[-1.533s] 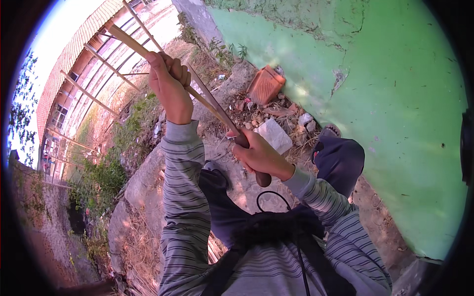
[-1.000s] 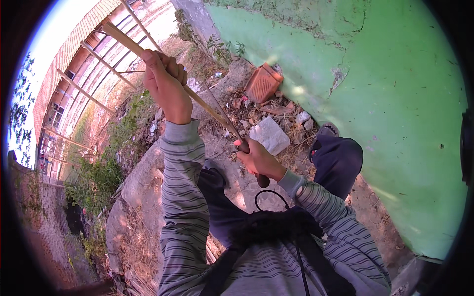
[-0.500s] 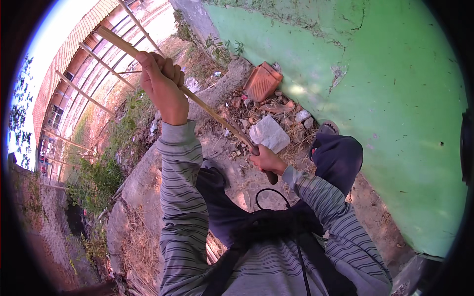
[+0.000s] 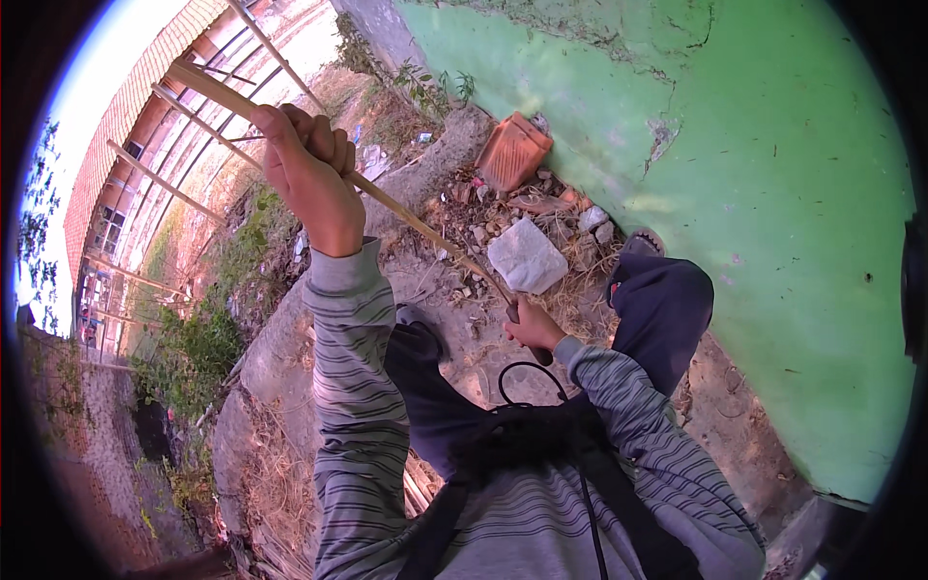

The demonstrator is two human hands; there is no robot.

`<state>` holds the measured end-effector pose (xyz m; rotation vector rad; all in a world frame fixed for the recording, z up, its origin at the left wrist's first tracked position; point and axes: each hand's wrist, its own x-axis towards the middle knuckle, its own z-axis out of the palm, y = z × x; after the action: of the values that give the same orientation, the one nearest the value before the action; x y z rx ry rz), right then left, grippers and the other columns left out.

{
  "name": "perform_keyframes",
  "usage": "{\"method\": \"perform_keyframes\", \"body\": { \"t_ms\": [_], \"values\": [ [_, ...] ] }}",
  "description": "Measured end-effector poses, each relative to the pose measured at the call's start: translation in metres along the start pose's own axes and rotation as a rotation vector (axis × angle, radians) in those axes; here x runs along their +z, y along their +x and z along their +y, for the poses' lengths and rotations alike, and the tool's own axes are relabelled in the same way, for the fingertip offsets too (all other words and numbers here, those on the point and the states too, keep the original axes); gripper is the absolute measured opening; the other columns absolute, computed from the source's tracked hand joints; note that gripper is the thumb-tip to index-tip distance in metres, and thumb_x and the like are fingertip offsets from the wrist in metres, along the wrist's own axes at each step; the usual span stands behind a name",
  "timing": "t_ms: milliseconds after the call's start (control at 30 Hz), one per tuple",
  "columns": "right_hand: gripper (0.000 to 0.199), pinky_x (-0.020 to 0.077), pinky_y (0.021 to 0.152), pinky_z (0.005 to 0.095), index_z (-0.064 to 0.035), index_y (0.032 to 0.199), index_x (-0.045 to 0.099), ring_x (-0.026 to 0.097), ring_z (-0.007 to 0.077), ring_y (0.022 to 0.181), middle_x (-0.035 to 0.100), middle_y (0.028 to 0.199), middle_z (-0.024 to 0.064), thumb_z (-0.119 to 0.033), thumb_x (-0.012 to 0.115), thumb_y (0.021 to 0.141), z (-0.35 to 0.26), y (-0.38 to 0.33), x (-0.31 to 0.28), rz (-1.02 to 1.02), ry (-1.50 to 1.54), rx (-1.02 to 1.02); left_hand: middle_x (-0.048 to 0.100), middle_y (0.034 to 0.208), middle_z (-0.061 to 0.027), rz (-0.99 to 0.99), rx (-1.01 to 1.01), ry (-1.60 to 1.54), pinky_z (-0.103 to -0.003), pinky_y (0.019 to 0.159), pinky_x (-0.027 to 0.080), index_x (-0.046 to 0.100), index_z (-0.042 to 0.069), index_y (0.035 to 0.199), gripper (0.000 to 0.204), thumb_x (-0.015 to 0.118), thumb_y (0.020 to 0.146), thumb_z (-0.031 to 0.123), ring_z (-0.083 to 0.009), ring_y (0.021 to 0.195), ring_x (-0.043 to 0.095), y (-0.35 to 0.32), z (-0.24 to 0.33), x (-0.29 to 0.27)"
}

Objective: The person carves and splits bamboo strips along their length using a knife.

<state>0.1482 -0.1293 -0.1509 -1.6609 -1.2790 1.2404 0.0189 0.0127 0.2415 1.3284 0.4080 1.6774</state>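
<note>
My left hand [image 4: 314, 174] is raised at the upper left, its fingers wrapped round a long pale wooden pole [image 4: 406, 215]. The pole slants down to my right hand [image 4: 535, 322], with its thicker end beyond my left hand. My right hand is closed round a dark brown handle [image 4: 543, 357] at the pole's lower end, whose rounded tip sticks out below the fist. Whether this handle belongs to the pole or to a separate tool lying along it, I cannot tell. A white stone block [image 4: 528, 256] lies on the ground just beyond my right hand.
A green wall [image 4: 773, 242] with cracked paint rises along the right. An orange slotted container [image 4: 514, 153] lies against it, among rubble and dry grass. Bushes [image 4: 198, 343] grow at the left, and a tile-roofed building [image 4: 130, 145] with slanting posts stands beyond.
My left hand has shifted slightly left and down with the pole. My right hand has moved slightly right and down, still closed on the dark handle.
</note>
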Motion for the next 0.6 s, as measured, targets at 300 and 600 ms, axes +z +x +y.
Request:
{"method": "perform_keyframes", "body": {
  "t_ms": [300,600],
  "values": [
    [0.048,0.057,0.049,0.0368,0.0097,0.121,0.045,0.071,0.0252,0.061,0.07,0.079,0.0186,-0.013,0.068,0.085,0.071,0.004,0.011,0.151,0.1,0.323,0.019,0.057,0.0057,-0.023,-0.067,-0.073,-0.028,0.045,0.015,0.035,0.014,0.074,0.054,0.044,0.102,0.06,-0.0078,0.048,0.015,0.001,0.002,-0.013],
    [0.042,0.0497,0.048,0.0288,-0.0012,0.128,0.049,0.062,0.0148,0.057,0.066,0.076,0.0094,-0.017,0.064,0.093,-0.067,-0.013,-0.02,-0.123,0.664,-0.094,0.018,0.059,0.0062,0.004,-0.04,-0.066,-0.028,0.047,0.013,0.035,0.015,0.075,0.051,0.046,0.103,0.056,-0.0075,0.052,0.013,0.004,0.005,-0.02]
  ]
}}
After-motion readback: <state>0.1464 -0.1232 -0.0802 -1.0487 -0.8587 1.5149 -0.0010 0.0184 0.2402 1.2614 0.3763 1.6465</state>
